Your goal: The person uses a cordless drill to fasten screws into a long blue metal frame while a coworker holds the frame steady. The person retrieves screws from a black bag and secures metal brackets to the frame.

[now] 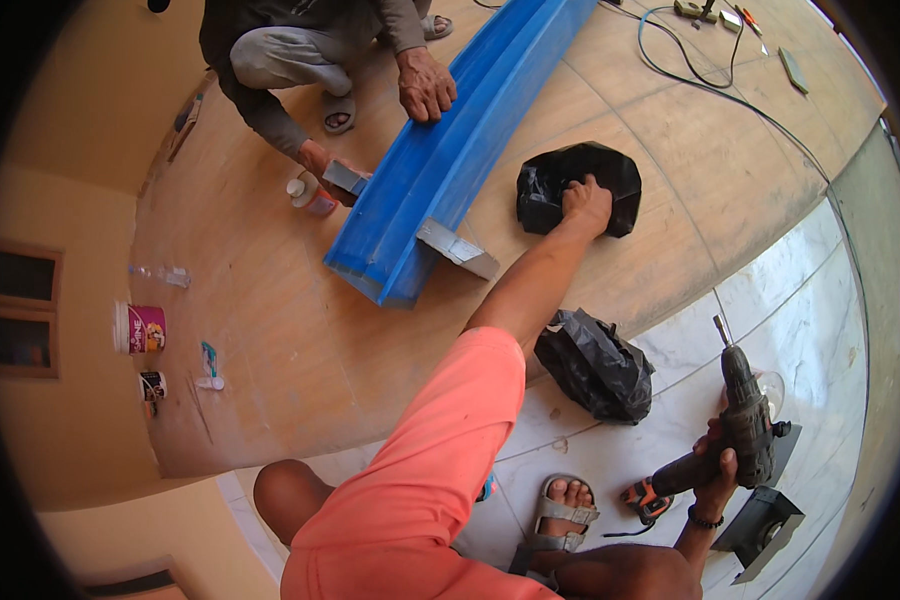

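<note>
My left hand [587,205] reaches into the mouth of a black plastic bag [620,190] on the tan floor. Its fingers are bent and drawn together; whatever they pinch is hidden. My right hand [715,470] grips a dark cordless drill [745,410], its bit pointing up and away from me. A second, crumpled black plastic bag [595,365] lies below my left forearm. Left of the open bag stretches a long blue channel [440,170], its near end by a grey metal bracket [457,249]. A co-worker's hand [426,85] rests on the channel; their other hand [328,168] is beside a grey block [346,178].
A bottle [311,194] stands near the co-worker. Buckets [140,328] and small containers line the left wall. A black cable [760,110] crosses the floor at the far right. Dark metal parts [765,525] lie beside my right wrist. The tan floor meets white tiles [670,340].
</note>
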The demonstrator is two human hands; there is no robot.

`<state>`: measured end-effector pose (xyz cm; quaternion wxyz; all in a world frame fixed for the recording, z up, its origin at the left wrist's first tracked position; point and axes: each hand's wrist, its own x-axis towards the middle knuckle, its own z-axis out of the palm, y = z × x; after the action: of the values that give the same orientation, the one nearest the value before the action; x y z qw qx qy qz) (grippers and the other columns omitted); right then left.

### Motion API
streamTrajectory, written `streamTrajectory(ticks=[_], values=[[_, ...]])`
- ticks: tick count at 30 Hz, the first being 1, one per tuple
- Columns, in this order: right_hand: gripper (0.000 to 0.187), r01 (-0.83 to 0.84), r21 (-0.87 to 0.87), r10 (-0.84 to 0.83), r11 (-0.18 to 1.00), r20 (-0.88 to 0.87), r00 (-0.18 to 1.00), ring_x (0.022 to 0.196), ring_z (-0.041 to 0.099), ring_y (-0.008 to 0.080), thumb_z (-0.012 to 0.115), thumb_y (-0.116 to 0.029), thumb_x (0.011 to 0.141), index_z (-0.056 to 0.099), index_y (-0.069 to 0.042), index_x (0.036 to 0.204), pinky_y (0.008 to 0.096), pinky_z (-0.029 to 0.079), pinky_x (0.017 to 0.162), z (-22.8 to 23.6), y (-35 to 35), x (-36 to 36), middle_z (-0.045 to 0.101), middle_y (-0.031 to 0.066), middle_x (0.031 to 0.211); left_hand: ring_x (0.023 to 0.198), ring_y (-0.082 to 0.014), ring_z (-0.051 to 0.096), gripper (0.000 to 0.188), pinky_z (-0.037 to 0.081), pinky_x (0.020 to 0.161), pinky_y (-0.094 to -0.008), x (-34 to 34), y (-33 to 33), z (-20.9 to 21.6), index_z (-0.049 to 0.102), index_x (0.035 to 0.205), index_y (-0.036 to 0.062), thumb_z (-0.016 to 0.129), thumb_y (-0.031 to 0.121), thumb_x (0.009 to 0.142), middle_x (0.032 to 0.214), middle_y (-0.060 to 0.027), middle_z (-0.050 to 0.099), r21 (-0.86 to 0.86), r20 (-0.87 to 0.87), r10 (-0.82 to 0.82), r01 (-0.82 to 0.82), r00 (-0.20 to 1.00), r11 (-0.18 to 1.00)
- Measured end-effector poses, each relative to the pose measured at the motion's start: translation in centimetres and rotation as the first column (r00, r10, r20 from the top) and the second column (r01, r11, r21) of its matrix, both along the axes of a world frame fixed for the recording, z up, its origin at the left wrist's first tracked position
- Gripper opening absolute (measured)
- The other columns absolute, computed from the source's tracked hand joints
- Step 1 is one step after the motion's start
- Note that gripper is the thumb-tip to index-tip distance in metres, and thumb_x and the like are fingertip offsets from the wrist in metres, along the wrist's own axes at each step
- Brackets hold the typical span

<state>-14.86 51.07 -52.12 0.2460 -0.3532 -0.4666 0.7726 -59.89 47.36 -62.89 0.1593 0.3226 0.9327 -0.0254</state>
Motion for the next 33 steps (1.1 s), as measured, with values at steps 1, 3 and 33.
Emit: streamTrajectory(ticks=[1,3,33], values=[[0.065,0.009,-0.006,-0.009,1.0,0.002,1.0,0.074,0.06,0.0185,0.073,-0.038,0.074,0.051,0.001,0.121,0.0302,0.05,0.064,-0.1,0.3,0.3,0.06,0.0141,0.106,0.114,-0.0416,0.054,0.036,0.049,0.092,-0.0443,0.3,0.8,1.1,0.067,0.11,0.0046,0.068,0.027,0.082,0.134,-0.0179,0.049,0.076,0.114,0.027,-0.036,0.993,0.996],[0.065,0.023,-0.023,-0.023,0.999,0.004,1.0,0.075,0.06,0.0187,0.073,-0.039,0.074,0.051,0.001,0.121,0.0303,0.05,0.064,-0.3,0.5,0.8,0.06,0.0138,0.107,0.114,-0.0388,0.056,0.038,0.05,0.091,-0.0424,0.0,1.0,3.2,0.067,0.107,0.0015,0.07,0.03,0.082,0.124,-0.0213,0.058,0.197,0.342,0.059,-0.133,0.938,0.971],[0.054,0.131,-0.27,-0.135,0.954,0.003,0.991,0.069,0.059,0.0173,0.069,-0.029,0.08,0.052,0.001,0.12,0.0291,0.051,0.064,-1.5,-0.9,-2.8,0.061,0.0126,0.099,0.094,-0.0269,0.062,0.02,0.038,0.087,-0.0425,1.0,-6.5,11.6,0.072,0.094,0.0074,0.062,0.012,0.078,0.096,-0.0115,0.068,-0.053,-0.006,-0.26,0.259,0.966,0.964]])
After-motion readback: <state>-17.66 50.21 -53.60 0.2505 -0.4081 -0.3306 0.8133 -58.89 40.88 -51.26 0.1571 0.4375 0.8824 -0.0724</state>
